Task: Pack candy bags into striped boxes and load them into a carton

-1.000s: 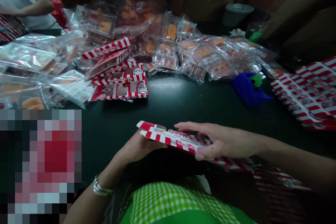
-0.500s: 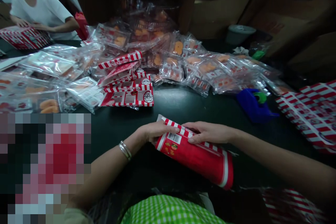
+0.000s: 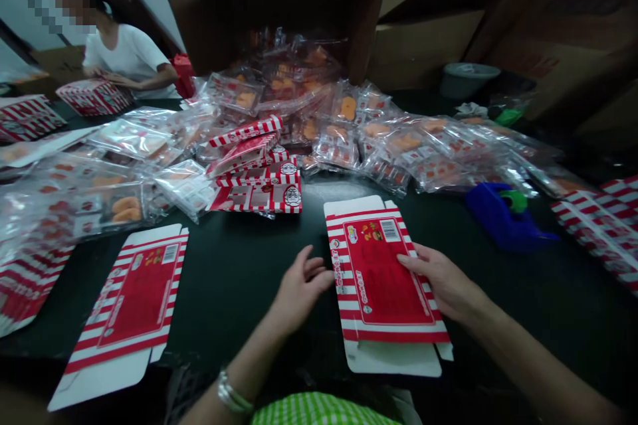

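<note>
A flattened red-and-white striped carton (image 3: 389, 279) lies before me, printed side up, with end flaps at its near and far ends. My right hand (image 3: 446, 282) grips its right edge, thumb on top and fingers hidden beneath. Just left of the carton is my left hand (image 3: 302, 289), fingers loosely bent and apart, holding nothing; its thumb tip is close to the carton's left edge, and whether they touch I cannot tell. Another flat carton (image 3: 137, 299) of the same print lies farther left.
Plastic-bagged toy food sets (image 3: 343, 119) are heaped across the back. Striped window cartons (image 3: 259, 192) lie before them. A blue tape dispenser (image 3: 503, 216) stands right, beside striped cartons (image 3: 598, 232). Behind are a grey bucket (image 3: 468, 80) and an open cardboard box (image 3: 274, 6). A co-worker (image 3: 122, 53) handles a striped box.
The carton, curved between both hands before, now lies flat. My left hand has let go of it; my right hand still holds its right edge. The view has shifted, showing more at the left.
</note>
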`<state>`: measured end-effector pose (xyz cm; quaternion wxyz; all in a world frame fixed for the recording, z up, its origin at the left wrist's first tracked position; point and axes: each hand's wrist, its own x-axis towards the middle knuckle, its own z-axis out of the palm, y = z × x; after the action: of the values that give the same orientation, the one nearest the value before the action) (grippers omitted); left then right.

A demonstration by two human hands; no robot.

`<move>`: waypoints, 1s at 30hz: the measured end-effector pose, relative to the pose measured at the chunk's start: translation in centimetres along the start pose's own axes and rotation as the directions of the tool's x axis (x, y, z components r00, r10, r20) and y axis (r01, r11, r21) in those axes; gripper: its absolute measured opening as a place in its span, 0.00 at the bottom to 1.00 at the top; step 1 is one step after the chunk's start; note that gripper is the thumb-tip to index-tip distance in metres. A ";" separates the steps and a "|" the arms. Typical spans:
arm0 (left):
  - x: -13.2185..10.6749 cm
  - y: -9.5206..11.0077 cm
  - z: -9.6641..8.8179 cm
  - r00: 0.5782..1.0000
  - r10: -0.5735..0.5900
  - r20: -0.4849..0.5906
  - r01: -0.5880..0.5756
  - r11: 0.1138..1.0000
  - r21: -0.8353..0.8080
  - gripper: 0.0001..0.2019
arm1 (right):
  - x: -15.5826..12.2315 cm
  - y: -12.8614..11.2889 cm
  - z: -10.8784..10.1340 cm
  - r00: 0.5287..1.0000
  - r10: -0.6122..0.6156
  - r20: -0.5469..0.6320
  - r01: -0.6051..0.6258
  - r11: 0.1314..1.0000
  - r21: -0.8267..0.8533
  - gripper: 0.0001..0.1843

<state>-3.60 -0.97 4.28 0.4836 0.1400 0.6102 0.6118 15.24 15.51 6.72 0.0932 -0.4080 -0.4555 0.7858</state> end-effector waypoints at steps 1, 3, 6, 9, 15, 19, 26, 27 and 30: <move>-0.1 -1.2 1.3 0.999 0.021 0.047 -0.020 0.999 -0.027 0.44 | -0.2 0.5 0.7 0.999 -0.020 -0.026 0.021 0.999 0.025 0.21; 0.2 -2.7 3.4 0.995 0.071 0.069 -0.070 0.997 -0.015 0.48 | -0.4 1.6 2.0 0.995 -0.079 -0.063 0.080 0.997 0.020 0.27; 1.0 -3.0 4.5 0.995 0.097 0.026 -0.099 0.992 0.084 0.45 | -0.7 2.9 3.4 0.976 -0.158 -0.148 0.152 0.987 -0.052 0.36; 1.0 -2.2 3.8 0.994 0.086 0.074 -0.095 0.987 0.128 0.34 | -1.1 3.1 3.3 0.983 -0.159 -0.089 0.156 0.987 -0.039 0.40; -0.7 -2.0 2.6 0.986 0.077 0.146 -0.093 0.989 0.111 0.32 | -1.3 3.3 1.4 0.978 -0.169 0.121 0.145 0.972 0.185 0.32; -0.9 -2.6 1.6 0.984 0.078 0.163 -0.107 0.978 0.177 0.34 | -0.7 4.8 1.7 0.988 -0.156 0.009 0.151 0.965 0.216 0.31; -0.2 -1.5 1.6 0.977 0.165 0.132 -0.194 0.949 0.248 0.28 | -1.5 6.1 2.7 0.990 -0.139 -0.034 0.143 0.959 0.245 0.26; -0.2 -1.5 1.9 0.976 0.127 0.179 -0.157 0.973 0.168 0.28 | -1.6 6.1 2.6 0.992 -0.122 -0.045 0.129 0.959 0.253 0.27; -0.9 -1.9 2.4 0.932 -0.023 0.361 0.062 0.993 -0.099 0.26 | -1.8 6.0 1.9 0.998 -0.061 -0.014 0.062 0.952 0.300 0.32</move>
<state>-0.54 -0.65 3.52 0.6069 0.2096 0.4803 0.5975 16.39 9.95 3.41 0.1793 -0.3764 -0.3432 0.8417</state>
